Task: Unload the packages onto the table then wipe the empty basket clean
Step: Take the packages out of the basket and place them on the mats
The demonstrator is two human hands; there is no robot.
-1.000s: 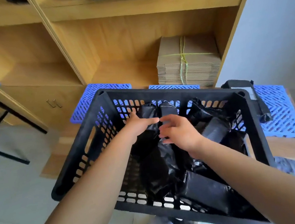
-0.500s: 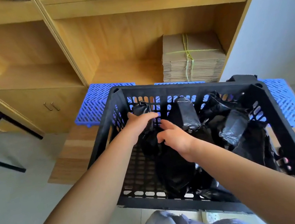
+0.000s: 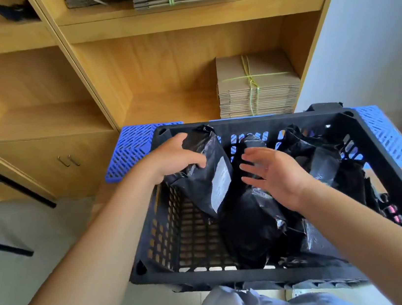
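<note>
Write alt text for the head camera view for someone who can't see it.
A person's left hand grips a black package with a white label in a black basket of similar packages, right hand open beside it. Wooden shelves hold bundled flat cardboard behind.

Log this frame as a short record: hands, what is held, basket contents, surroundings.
left hand: grips a black package with a white label, raised at the basket's far left
right hand: open, fingers spread, holding nothing
basket: black, slotted, several black packages inside
behind: wooden shelves with tied flat cardboard
</note>
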